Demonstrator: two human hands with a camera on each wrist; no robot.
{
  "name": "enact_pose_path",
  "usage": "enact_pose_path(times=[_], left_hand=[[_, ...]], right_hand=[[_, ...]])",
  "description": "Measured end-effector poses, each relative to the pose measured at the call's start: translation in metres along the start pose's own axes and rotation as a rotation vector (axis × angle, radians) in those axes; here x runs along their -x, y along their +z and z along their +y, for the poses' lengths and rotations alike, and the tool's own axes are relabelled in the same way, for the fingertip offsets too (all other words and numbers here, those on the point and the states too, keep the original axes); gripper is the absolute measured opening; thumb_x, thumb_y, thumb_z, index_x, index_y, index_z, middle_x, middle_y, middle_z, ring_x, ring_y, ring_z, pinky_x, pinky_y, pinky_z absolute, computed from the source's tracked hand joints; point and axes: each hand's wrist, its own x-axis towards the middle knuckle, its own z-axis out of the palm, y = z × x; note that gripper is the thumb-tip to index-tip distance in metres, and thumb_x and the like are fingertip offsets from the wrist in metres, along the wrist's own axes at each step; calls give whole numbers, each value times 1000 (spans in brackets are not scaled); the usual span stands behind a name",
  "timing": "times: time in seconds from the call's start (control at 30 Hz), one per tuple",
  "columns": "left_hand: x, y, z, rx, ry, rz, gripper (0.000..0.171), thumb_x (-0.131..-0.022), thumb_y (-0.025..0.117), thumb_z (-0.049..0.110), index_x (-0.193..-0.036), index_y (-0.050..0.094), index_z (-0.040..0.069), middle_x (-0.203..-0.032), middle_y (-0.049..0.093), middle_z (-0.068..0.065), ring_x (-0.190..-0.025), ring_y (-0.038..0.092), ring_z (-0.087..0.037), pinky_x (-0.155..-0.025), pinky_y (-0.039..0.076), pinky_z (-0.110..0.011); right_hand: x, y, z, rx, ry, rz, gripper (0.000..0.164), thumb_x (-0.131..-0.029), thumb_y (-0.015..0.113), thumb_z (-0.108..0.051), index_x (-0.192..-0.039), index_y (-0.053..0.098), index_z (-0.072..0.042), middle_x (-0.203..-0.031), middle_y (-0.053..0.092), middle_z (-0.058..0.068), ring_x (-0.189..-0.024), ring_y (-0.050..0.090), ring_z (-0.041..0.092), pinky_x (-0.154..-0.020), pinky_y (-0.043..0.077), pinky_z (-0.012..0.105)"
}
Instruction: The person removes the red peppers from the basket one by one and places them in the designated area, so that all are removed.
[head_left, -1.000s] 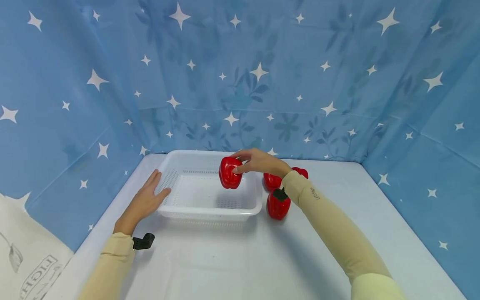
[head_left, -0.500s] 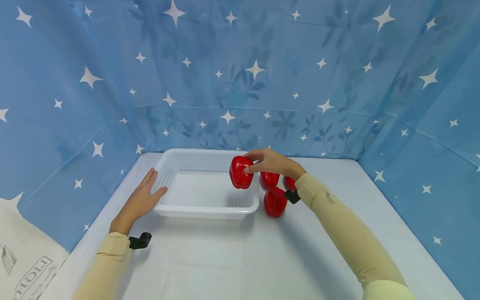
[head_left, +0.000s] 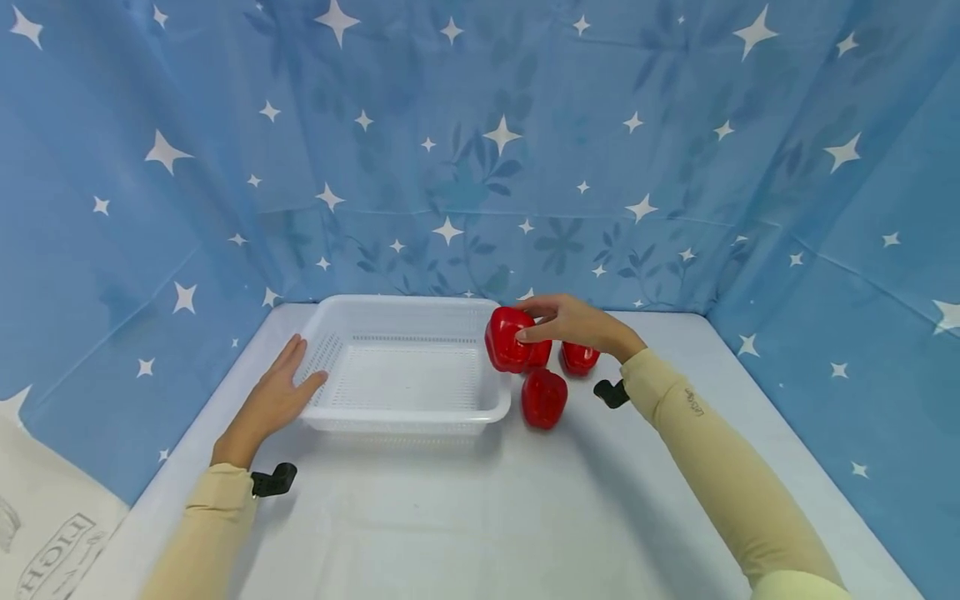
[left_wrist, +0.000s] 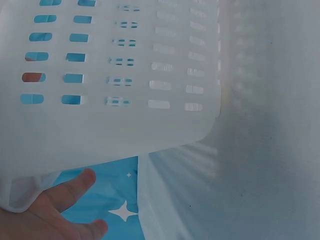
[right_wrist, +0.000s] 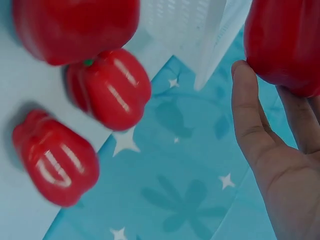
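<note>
My right hand [head_left: 573, 325] pinches a red bell pepper [head_left: 506, 340] between thumb and fingers, held up over the right rim of a white plastic basket [head_left: 408, 422]. In the right wrist view the held bell pepper [right_wrist: 285, 45] is at the upper right, cut by the frame edge. On the table beside the basket lie more red bell peppers: one in front [head_left: 544, 399], one at the right [head_left: 579, 358], and one partly hidden behind the held pepper. My left hand [head_left: 272, 400] rests with straight fingers against the basket's left rim; its fingers [left_wrist: 70, 192] show under that rim in the left wrist view.
A white table [head_left: 420, 525] spreads in front and to the right. Blue star-patterned curtain [head_left: 480, 150] closes off the back and both sides. A cream cloth with print [head_left: 52, 508] hangs at the lower left. Slotted walls [left_wrist: 75, 60] form the basket's side.
My right hand has moved right with the bell pepper, from over the basket's inside to its right rim. The left hand stays at the basket; the whole view shifts slightly.
</note>
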Motion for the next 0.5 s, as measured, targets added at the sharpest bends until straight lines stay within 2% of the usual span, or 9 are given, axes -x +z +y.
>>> enact_pose_path(times=[0.23, 0.5], left_hand=[[3, -1, -1, -1, 11, -1, 86, -113, 50, 42, -168, 4, -6, -176, -5, -27, -158, 3, -56, -120, 14, -78], [1, 0, 0, 3, 19, 15, 85, -112, 51, 39, -168, 5, -7, -176, -4, -28, -158, 5, -57, -119, 15, -78]], right_hand=[[17, -11, 13, -9, 21, 26, 81, -86, 89, -29, -157, 53, -12, -150, 57, 16, -138, 52, 40, -98, 59, 55], [38, -23, 33, -6, 45, 56, 81, -88, 89, -26, -156, 51, -5, -144, 59, 19, -134, 55, 42, -96, 61, 52]])
